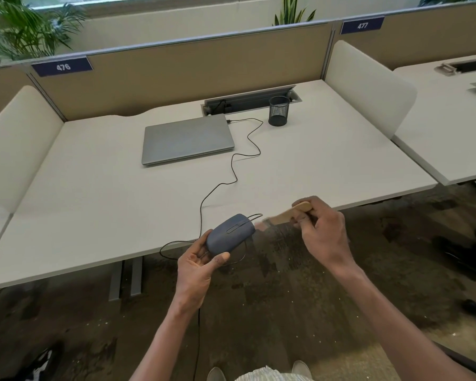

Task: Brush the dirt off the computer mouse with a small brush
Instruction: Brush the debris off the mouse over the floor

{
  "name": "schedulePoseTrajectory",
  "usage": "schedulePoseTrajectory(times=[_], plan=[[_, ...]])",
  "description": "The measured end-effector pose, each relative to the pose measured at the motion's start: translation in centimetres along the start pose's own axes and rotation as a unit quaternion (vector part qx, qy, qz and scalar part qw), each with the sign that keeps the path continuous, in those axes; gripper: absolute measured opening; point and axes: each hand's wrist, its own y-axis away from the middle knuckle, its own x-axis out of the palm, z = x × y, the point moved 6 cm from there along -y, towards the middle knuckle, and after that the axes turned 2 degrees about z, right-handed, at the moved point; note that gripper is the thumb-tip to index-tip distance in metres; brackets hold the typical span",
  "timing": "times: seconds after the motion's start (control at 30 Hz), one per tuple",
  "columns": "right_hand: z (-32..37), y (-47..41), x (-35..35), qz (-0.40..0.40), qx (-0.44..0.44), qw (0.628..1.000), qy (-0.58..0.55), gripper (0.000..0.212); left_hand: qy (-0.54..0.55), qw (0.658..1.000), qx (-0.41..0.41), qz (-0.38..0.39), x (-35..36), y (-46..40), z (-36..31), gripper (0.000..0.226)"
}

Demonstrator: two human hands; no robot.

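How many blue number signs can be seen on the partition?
2: sign 476 at the upper left above the desk, and sign 477 at the upper right. More may lie outside the view.

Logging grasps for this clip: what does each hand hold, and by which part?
The left hand grips the mouse by its rear end. The right hand pinches the brush by its wooden handle.

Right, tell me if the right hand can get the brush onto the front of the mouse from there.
Probably yes: the right hand holds the brush with its blurred bristle end beside the mouse, which the left hand holds clear of the desk.
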Motion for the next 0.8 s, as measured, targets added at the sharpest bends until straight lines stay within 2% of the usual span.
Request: schedulePoseTrajectory(times=[0.1,0.23,0.43,0.6,0.7,0.8], plan=[[0.1,-0.8,0.3,-0.033,0.027,0.999,-0.027,0.017,-0.005,1.0,-0.006,0.006,0.2,-0.1,0.0,0.074],[-0.8,-1.6,1.5,-0.02,0.059,0.997,-0.04,0.013,-0.018,1.0,-0.01,0.017,0.3,-0.1,-0.2,0.073],[-3.1,-3.0,2.1,-0.012,0.106,0.994,0.012,0.012,-0.006,0.999,-0.02,0.026,-0.3,0.2,-0.1,0.076],[-3.5,-3.1,1.4,-0.034,0.09,0.994,0.056,0.016,-0.005,0.999,-0.022,0.026,-0.2,0.4,-0.3,0.077],[-2.7,-2.8,1.1,-0.054,0.06,0.996,0.031,0.015,-0.009,0.999,-0.023,0.022,-0.3,0.5,-0.2,0.076],[-1.9,-2.2,1.8,-0.028,0.046,0.998,0.009,0.015,-0.017,0.999,-0.02,0.027,-0.1,0.6,-0.2,0.073]])
